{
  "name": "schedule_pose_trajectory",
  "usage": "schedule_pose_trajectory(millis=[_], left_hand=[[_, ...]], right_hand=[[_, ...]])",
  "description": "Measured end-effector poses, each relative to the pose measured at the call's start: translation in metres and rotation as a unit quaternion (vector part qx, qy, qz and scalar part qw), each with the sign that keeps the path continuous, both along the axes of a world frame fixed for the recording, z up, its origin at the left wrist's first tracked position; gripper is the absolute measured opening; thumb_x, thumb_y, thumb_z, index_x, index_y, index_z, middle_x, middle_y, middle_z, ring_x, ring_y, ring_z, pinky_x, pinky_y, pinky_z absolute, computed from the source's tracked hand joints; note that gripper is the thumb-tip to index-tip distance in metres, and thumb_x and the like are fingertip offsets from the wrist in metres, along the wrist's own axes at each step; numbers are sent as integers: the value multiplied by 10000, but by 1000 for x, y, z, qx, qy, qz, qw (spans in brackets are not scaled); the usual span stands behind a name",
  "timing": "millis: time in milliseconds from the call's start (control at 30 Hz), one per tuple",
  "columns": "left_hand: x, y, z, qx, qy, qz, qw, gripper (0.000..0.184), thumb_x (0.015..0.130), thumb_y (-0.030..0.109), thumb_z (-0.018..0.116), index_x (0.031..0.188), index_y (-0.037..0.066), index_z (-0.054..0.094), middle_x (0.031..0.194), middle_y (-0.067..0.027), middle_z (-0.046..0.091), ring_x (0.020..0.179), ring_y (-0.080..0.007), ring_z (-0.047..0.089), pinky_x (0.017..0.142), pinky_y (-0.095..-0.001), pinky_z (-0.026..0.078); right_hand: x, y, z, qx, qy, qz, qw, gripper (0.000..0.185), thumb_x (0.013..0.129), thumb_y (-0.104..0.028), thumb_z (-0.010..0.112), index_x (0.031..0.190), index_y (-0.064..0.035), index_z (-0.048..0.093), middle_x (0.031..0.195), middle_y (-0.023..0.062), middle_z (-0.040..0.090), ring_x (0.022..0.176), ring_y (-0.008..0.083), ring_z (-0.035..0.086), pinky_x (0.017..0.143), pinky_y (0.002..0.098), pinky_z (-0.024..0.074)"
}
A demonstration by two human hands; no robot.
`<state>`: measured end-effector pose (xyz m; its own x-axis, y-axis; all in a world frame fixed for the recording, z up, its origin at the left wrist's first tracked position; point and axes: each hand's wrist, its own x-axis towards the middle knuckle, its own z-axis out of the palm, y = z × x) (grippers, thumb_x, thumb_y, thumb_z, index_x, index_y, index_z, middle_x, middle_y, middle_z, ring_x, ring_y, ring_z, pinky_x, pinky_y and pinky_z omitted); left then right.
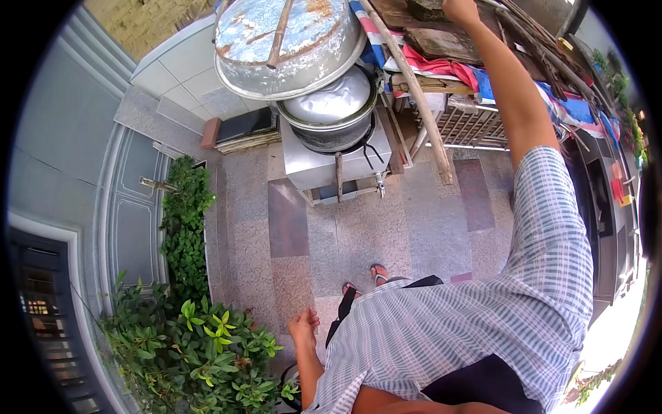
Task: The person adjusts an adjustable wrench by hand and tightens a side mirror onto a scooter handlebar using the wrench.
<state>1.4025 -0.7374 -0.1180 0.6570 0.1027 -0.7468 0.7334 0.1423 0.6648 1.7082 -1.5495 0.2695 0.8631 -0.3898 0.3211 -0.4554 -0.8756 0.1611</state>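
At the top edge of the view my right hand (460, 10) reaches out over a covered stack, its fingers closed at the end of a rough piece of wood (425, 8). The frame cuts off part of that hand. Just below it lies another weathered wood piece (440, 43), on red, white and blue striped sheeting (441, 67). My left hand (303, 327) hangs low beside my body, near the leafy shrub (214, 352). Its fingers are loosely curled and apart, with nothing visible in them.
A metal stove stand (303, 163) carries a large pot (331, 134) with a shiny lid (331, 100). Behind it leans a big, worn metal basin (276, 72) with a wooden bar. A long pole (414, 90) slants off the stack. Stone tiles (372, 234) pave the ground.
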Motion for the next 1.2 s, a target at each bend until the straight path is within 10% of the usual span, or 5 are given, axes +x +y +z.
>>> schedule_pose_trajectory(millis=[600, 767, 1000, 1200], left_hand=[[31, -38, 34, 44, -76, -32, 996, 196, 968, 170, 674, 949, -26, 673, 852, -110, 716, 665, -156, 648, 596, -284, 549], [110, -96, 138, -8, -264, -148, 953, 252, 982, 200, 676, 1017, -49, 688, 880, -101, 720, 716, -134, 644, 642, -280, 543], [163, -184, 316, -229, -430, -222, 844, 273, 1015, 179, 624, 1155, -53, 656, 1028, -144, 713, 865, -145, 660, 742, -291, 555], [145, -168, 319, -332, -381, -254, 825, 206, 1016, 171, 621, 1086, -18, 663, 970, -116, 713, 795, -172, 685, 687, -309, 561]], right_hand=[[-13, 19, -4, -10, -158, 88, 983, 249, 811, -123, 630, 964, 61, 697, 967, 316, 695, 955, 453, 683, 879, 503, 536], [-80, 146, 14, 64, -187, 238, 951, 451, 883, -108, 645, 1321, -10, 599, 1041, 304, 680, 999, 470, 645, 908, 502, 503], [-203, 350, 4, 90, -111, 443, 885, 543, 875, -49, 679, 1402, -121, 567, 896, 146, 595, 731, 353, 630, 660, 449, 534], [-259, 421, -22, 78, -31, 508, 857, 656, 762, -33, 694, 1405, -83, 573, 806, 109, 529, 637, 248, 610, 505, 381, 497]])
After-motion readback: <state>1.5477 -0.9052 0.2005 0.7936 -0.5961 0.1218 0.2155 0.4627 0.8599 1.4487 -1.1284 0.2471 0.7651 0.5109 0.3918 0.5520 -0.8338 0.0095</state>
